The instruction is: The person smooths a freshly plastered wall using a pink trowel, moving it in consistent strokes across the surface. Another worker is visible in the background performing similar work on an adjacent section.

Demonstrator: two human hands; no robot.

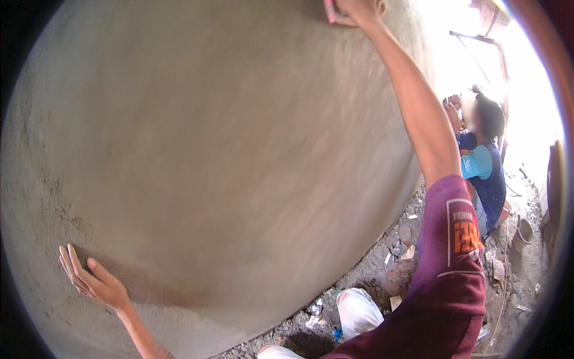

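Smoothing the grey wall (239,155) appears under way, right hand (360,11) clamped on pink tool (329,11), left hand (98,282) spread, next stroke likely needing even pressure

Mottled grey-brown across wall (239,149); maroon, printed orange-white, on shirt (439,257); white on trousers (359,308); turquoise and navy on co-worker's clothes (491,194); probably pink on tool (329,11).

On my feed, strong light pours in from the right, bleaching the background around the co-worker (493,185) to white, while the grey wall (227,149) sits dimmer, with a soft shadow right of the left hand (98,284). I get little crisp detail across its surface, and the fisheye curves everything toward black corners, with reddish fringing at right.
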